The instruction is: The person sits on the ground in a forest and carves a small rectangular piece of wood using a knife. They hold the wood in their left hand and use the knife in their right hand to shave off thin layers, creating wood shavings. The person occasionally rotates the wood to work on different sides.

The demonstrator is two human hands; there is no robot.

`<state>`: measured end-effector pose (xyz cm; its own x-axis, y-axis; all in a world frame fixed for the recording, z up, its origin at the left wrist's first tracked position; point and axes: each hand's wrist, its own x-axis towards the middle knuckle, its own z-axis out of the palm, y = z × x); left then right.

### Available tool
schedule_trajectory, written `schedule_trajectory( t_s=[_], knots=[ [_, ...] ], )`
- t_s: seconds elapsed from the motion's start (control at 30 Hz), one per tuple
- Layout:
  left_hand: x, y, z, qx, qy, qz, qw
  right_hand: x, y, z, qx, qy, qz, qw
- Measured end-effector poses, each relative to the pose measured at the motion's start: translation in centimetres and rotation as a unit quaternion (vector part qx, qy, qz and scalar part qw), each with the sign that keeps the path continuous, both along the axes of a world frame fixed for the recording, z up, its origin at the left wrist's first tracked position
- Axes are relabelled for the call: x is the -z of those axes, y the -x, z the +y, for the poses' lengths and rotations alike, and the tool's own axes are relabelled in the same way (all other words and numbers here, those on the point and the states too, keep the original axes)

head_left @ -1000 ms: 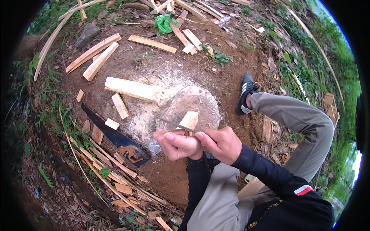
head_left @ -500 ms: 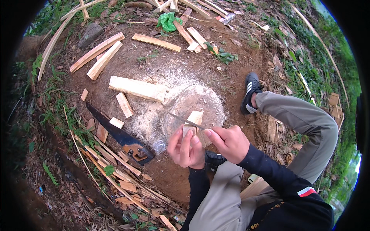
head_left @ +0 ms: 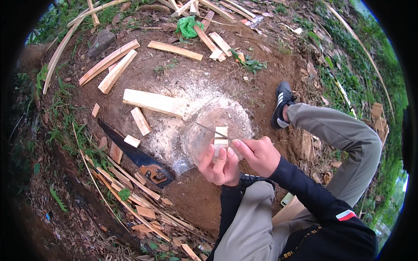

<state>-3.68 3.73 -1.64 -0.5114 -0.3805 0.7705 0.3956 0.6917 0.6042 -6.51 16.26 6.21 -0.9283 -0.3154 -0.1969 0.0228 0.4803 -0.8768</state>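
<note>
The left hand [head_left: 221, 167] grips a small wood block [head_left: 221, 135], its fingers bent around the near end, and the right hand [head_left: 263, 155] is closed around a thin dark tool [head_left: 209, 128], whose rear part is hidden inside the grip. The tool slants across the block's upper face — whether it actually touches the wood there is too small to tell. The right thumb points along the tool toward the block. In view, the block stands against the near part of a round slab [head_left: 213, 109] that is dusted with pale sawdust.

Just left of the slab lies a thick pale plank [head_left: 154, 102], with a short wood stick [head_left: 140, 121] near it on the slab's left side. Farther left are a small offcut [head_left: 132, 140] and a handsaw [head_left: 128, 148], its brown handle toward the slab. A crumpled clear plastic piece [head_left: 180, 166] sits just off the slab's near left edge, and a heap of thin wood strips [head_left: 130, 198] spreads well to the near left of it. Beyond the slab, well apart from it, lie a flat board [head_left: 175, 50] and a green plastic bag [head_left: 187, 27]. To the slab's right rests a dark shoe [head_left: 282, 105] with white stripes — the person's own.
</note>
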Motion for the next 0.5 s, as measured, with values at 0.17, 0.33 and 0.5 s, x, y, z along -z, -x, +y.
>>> schedule_trajectory(
  t_s=[0.17, 0.33, 0.5],
  knots=[
    [0.3, 0.4, 0.3, -0.03, -0.033, 0.021, 0.999, -0.3, -0.3, -0.3, -0.012, 0.061, 0.009, 0.998],
    [0.6, 0.2, 0.0, -0.062, -0.029, 0.026, 0.997, -0.7, -0.8, -0.7, -0.046, 0.062, 0.001, 0.997],
    [0.5, 0.3, 0.1, -0.079, -0.027, 0.017, 0.996, -0.9, -0.6, -1.0, -0.009, 0.086, 0.005, 0.996]
  ],
)
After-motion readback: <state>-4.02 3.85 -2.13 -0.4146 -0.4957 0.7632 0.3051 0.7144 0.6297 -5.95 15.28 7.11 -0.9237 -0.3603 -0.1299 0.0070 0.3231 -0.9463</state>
